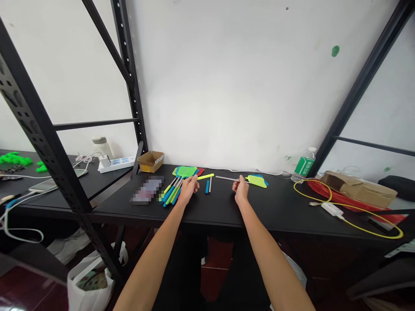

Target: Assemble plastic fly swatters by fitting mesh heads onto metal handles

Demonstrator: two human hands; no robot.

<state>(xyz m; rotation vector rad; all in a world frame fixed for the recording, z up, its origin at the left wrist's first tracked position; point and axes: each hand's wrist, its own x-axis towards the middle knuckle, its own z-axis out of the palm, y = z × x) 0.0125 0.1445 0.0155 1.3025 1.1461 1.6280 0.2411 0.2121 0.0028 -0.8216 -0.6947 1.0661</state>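
Note:
My left hand (189,188) is closed around a yellow-green handle (206,176), whose free end points right. In my right hand (240,189) is a thin metal rod (225,178) that points left toward the handle; a gap lies between their ends. A yellow-green fly swatter head (257,181) shows to the right of this hand, in line with the rod. Part of a blue swatter head shows behind it. Beside my left hand lies a pile of fly swatters (175,190) with green, blue and yellow handles. A loose blue handle (207,186) lies on the table between my hands, next to a metal rod (210,185).
The black table (220,211) meets a white wall. A small cardboard box (151,162) stands at the back left, by a shelf post (134,95). To the right are a plastic bottle (304,166), a yellow cable (366,208) and a larger cardboard box (358,188) on red plastic.

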